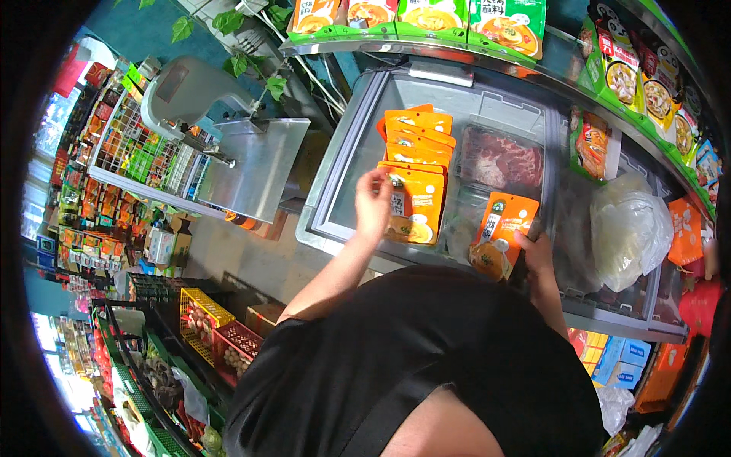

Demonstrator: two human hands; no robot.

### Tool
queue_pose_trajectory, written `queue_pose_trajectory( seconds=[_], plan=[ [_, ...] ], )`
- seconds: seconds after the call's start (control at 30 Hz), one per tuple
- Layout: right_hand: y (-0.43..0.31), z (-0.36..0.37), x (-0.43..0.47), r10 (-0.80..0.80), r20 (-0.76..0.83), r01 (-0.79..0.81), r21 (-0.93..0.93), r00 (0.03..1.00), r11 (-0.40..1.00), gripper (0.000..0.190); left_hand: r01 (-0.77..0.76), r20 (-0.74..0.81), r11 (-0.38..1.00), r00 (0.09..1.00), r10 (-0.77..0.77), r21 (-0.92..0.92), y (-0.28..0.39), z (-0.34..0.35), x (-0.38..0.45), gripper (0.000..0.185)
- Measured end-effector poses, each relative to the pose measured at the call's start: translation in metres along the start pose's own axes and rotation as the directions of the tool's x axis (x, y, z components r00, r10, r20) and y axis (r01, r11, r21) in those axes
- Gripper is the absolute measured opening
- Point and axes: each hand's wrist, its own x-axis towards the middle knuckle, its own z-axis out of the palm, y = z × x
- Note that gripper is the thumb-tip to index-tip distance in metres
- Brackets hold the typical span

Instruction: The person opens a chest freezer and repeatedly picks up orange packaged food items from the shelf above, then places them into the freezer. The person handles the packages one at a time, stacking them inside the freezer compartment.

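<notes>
Several orange sauce pouches (pixel 420 137) overlap in a column on the glass top of a chest freezer (pixel 348 191). The nearest orange pouch (pixel 425 200) lies flat at the column's front end. My left hand (pixel 374 203) is at that pouch's left edge with fingers curled; whether it touches the pouch is unclear. In my right hand (pixel 535 251) is another orange pouch (pixel 502 231), tilted, near the freezer's front edge. A dark object, partly hidden, shows beside the right-hand fingers. Packed red meat (pixel 501 157) shows through the glass behind the held pouch.
A metal shelf (pixel 400 45) with green-trimmed packets curves above the freezer. A filled plastic bag (pixel 628 234) rests on the right side of the glass, near a standing packet (pixel 593 145). At left are a bone-saw-like machine with a metal table (pixel 257 165), a yellow crate (pixel 197 325) and produce racks.
</notes>
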Motion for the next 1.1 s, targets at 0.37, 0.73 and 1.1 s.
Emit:
queue_pose_trajectory(
  seconds=[0.37, 0.73, 1.1],
  plan=[
    [-0.015, -0.029, 0.013, -0.258, -0.262, -0.103, -0.86, 0.93, 0.5, 0.047, 0.121, 0.001, 0.985, 0.993, -0.122, 0.121, -0.04, -0.018, 0.009, 0.019],
    [-0.05, 0.042, -0.003, -0.275, -0.142, 0.26, -0.118, 0.951, 0.958, 0.043, -0.239, 0.353, 0.957, 0.92, 0.17, 0.162, 0.098, -0.035, -0.018, 0.016],
    [-0.115, 0.124, -0.01, -0.247, 0.372, -0.017, 0.581, 0.895, 0.814, 0.064, 0.33, 0.44, 0.442, 0.881, 0.172, -0.834, 0.114, 0.007, 0.002, 0.017]
  ],
)
